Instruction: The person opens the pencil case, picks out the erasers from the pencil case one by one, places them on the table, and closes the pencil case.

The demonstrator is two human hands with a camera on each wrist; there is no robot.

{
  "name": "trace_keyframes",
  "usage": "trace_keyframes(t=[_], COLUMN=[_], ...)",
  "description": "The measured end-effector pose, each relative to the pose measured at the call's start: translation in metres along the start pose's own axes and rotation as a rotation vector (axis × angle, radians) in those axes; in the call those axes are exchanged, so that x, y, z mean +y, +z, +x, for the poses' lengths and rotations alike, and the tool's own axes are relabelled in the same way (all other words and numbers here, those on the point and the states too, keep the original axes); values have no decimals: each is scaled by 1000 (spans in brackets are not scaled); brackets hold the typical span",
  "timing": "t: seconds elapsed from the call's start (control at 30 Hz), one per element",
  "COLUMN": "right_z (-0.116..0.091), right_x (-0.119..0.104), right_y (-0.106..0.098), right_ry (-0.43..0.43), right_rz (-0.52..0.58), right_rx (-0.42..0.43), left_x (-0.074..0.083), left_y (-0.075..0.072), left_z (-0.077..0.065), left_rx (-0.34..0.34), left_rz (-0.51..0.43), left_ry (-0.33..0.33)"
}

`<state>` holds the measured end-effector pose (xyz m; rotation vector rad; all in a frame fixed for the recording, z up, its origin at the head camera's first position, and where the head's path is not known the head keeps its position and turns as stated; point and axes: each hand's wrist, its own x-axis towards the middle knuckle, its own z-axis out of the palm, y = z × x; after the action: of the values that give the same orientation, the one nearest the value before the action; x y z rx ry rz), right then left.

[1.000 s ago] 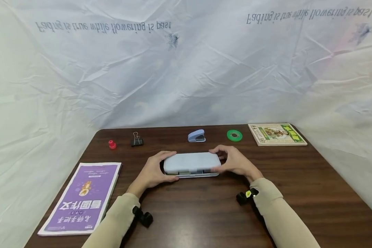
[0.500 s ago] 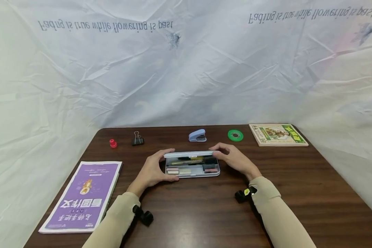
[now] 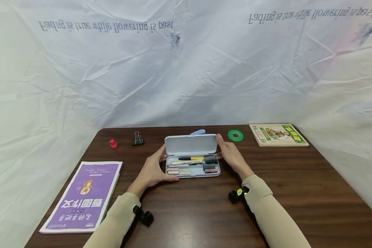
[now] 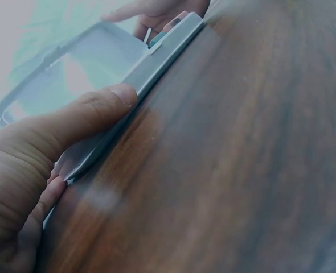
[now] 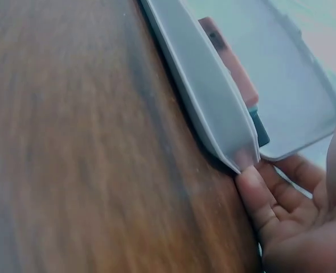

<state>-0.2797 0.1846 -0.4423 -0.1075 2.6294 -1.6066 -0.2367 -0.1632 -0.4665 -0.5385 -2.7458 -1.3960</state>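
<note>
A pale grey pencil case lies on the table with its lid raised at the back. Inside are a yellow and black pen, a pale pen and several small blocks; one pinkish block shows in the right wrist view. My left hand grips the case's left end, thumb along the front edge, other fingers mostly hidden behind. At the right end, my right hand has its thumb against the lid's side edge and its curled fingers at the case's corner.
A light blue stapler stands partly hidden behind the lid. Farther back are a green tape roll, a binder clip and a red piece. A purple book lies left, more books at back right.
The lid has swung up and back from nearly closed, uncovering the pens and blocks. My right hand has followed the lid and turned; my left hand has stayed at the left end.
</note>
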Motion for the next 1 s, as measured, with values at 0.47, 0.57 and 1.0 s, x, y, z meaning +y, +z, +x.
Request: trace_keyframes(t=[0.47, 0.57, 1.0], right_z=[-2, -4, -10], right_x=[1, -6, -21], right_y=[-6, -17, -29], right_ry=[-24, -156, -529], right_rz=[135, 191, -209], right_rx=[115, 192, -228], left_x=[-3, -3, -4], left_y=[-1, -3, -5], left_z=[-1, -2, -3], left_rx=[33, 24, 8], left_rz=[15, 49, 94], left_ry=[73, 78, 81])
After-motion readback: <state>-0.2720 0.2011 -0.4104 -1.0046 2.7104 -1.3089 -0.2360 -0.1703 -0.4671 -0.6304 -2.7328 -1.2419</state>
